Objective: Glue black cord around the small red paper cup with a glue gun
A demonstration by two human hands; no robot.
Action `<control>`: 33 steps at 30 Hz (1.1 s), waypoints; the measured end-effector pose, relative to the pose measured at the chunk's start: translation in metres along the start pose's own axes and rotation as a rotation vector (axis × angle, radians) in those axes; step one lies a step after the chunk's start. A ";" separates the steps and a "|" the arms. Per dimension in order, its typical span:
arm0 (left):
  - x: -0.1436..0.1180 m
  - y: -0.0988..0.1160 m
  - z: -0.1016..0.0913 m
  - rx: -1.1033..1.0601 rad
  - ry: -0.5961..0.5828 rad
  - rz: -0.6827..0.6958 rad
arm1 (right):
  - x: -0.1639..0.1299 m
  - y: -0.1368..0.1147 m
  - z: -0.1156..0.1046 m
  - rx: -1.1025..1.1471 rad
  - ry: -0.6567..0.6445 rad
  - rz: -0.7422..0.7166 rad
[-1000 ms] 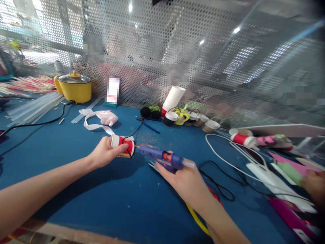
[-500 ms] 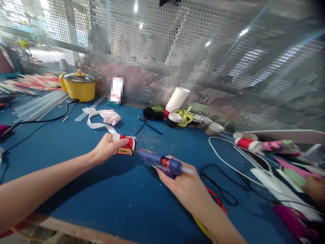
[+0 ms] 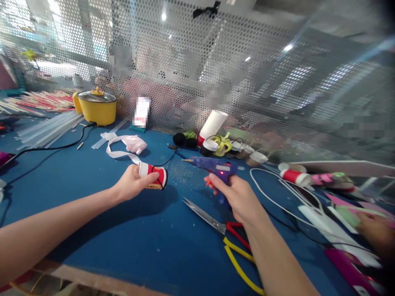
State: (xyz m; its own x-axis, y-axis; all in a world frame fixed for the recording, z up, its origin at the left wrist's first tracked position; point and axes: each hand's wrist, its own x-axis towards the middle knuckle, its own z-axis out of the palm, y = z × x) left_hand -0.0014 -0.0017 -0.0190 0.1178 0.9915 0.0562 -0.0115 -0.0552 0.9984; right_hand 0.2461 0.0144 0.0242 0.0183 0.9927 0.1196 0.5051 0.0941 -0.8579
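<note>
My left hand (image 3: 131, 181) is closed round a small red and white paper cup (image 3: 159, 172) that lies sideways above the table. Black cord wraps the cup, and a white ribbon (image 3: 119, 154) runs behind it toward a pale pink bundle (image 3: 135, 144). In my right hand (image 3: 237, 190) is a blue hot glue gun (image 3: 208, 165), gripped by its handle, a red light showing on its side. The gun's nozzle points left and stands apart from the cup. Below the gun, scissors (image 3: 210, 218) with red and yellow handles lie partly under my right forearm.
A yellow electric pot (image 3: 98, 113) and clear glue sticks (image 3: 52, 129) stand at the back left. A phone (image 3: 142, 112), stacked paper cups (image 3: 214, 123) and black yarn balls (image 3: 179, 139) line the mesh partition. White cable (image 3: 256, 185) and another person's hand (image 3: 376, 226) are at right.
My right hand has lifted the glue gun up and to the right, away from the cup, and turned it. The scissors now show more fully. My left hand still grips the cup, slightly turned.
</note>
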 end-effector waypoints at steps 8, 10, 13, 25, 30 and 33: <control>-0.003 -0.005 0.001 0.172 -0.029 0.135 | 0.055 0.039 0.012 -0.370 0.009 0.154; -0.004 -0.005 0.001 0.207 -0.030 0.155 | 0.057 0.042 0.013 -0.423 0.025 0.124; -0.005 -0.004 0.001 0.234 -0.017 0.150 | 0.050 0.032 0.015 -0.475 0.052 -0.007; -0.008 -0.005 0.000 0.318 -0.130 0.215 | 0.015 -0.038 0.085 0.120 -0.693 -0.143; -0.008 -0.004 0.001 0.230 -0.140 0.135 | 0.012 -0.037 0.089 0.287 -0.421 -0.151; -0.006 0.002 0.004 0.029 -0.113 -0.008 | 0.011 -0.039 0.079 0.290 -0.322 -0.175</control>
State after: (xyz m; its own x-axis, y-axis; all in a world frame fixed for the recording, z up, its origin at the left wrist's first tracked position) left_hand 0.0015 -0.0082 -0.0174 0.2287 0.9724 0.0464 0.0182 -0.0519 0.9985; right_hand 0.1586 0.0279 0.0197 -0.3376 0.9288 0.1528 0.2134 0.2336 -0.9486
